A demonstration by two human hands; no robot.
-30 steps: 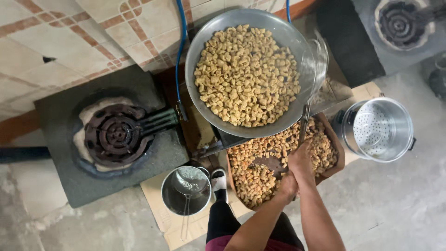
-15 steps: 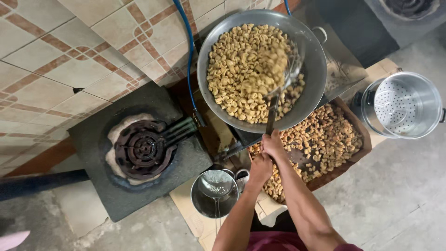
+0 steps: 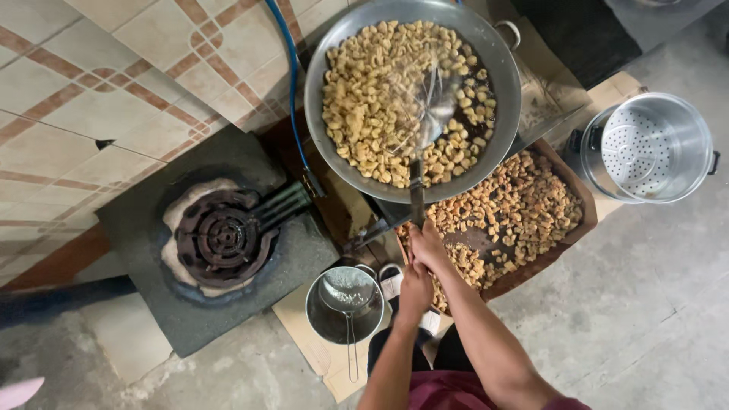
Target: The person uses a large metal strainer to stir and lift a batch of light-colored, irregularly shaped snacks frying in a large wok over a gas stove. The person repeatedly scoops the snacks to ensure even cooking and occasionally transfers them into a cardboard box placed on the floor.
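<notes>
A large metal wok point(image 3: 331, 53) holds a heap of pale golden fried pieces point(image 3: 364, 99). Over its right half a wire skimmer point(image 3: 434, 102) shows as a blur, and its long dark handle point(image 3: 416, 193) runs down to my hands. My right hand point(image 3: 430, 247) grips the handle just below the wok's rim. Directly behind it, my left hand point(image 3: 416, 292) is closed on the handle's end. Below and right of the wok, a cardboard tray point(image 3: 581, 193) is filled with browner fried pieces point(image 3: 524, 205).
An unlit gas burner point(image 3: 224, 235) sits on a dark slab at the left. A small metal pot point(image 3: 323, 323) with a ladle strainer stands near my left hand. A perforated steamer pot point(image 3: 645, 148) is at the right. A blue hose point(image 3: 288, 83) runs down the tiled wall.
The skimmer has left the cardboard tray and moved up into the wok, both hands following it. The view has shifted so the wok sits more to the centre.
</notes>
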